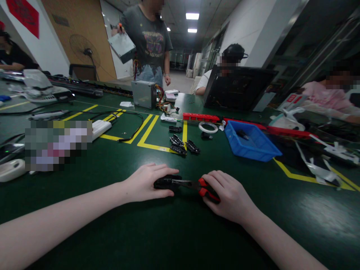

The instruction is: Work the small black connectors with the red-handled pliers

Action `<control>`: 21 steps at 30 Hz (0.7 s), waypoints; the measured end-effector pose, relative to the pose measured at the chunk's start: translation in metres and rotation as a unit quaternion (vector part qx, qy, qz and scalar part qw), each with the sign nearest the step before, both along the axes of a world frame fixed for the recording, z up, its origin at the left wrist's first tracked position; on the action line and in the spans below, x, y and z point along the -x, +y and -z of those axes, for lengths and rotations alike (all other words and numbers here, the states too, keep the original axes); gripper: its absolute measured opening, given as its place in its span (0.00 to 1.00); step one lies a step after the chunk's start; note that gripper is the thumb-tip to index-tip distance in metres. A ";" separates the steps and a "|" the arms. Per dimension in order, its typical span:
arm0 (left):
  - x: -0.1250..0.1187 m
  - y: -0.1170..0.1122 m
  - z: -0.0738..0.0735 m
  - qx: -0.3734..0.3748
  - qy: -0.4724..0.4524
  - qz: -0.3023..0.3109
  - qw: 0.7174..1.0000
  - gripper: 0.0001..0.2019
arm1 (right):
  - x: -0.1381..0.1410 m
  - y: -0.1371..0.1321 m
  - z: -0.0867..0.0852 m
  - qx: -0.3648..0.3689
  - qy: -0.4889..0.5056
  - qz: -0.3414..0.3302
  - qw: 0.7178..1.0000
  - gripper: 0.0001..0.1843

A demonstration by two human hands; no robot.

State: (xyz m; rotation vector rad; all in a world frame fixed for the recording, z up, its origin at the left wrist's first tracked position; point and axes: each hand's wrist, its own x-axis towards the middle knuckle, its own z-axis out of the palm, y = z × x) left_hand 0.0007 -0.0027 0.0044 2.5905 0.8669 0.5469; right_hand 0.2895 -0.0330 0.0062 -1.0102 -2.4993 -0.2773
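My right hand (229, 193) is closed around the red handles of a pair of long-nose pliers (192, 183). The metal jaws point left and meet a black plastic part (164, 182). That part sits between the thumb and fingers of my left hand (147, 182), low over the green table. Where exactly the jaws grip it is too small to tell. Farther forward lie several similar black plastic parts (177, 144), by the yellow tape lines. To their right, a blue tray (254, 152) holds a small dark piece.
A white ring of tape (208, 128) and red strips (201, 117) lie beyond the black parts. A metal power supply box (144, 94) with wires stands farther back. On the left is a white power strip (101, 128); a person (153, 41) stands across the table holding another box.
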 end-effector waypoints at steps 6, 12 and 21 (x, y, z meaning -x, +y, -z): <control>0.000 0.002 0.000 0.010 0.014 0.011 1.000 0.27 | 0.000 -0.001 0.000 0.001 0.002 0.002 1.000 0.18; -0.002 -0.003 -0.007 0.021 -0.006 0.002 1.000 0.22 | -0.001 0.001 0.000 0.003 0.006 -0.001 1.000 0.18; -0.001 -0.006 -0.012 0.023 -0.035 0.021 0.999 0.19 | -0.001 0.001 -0.001 0.018 0.011 -0.013 1.000 0.17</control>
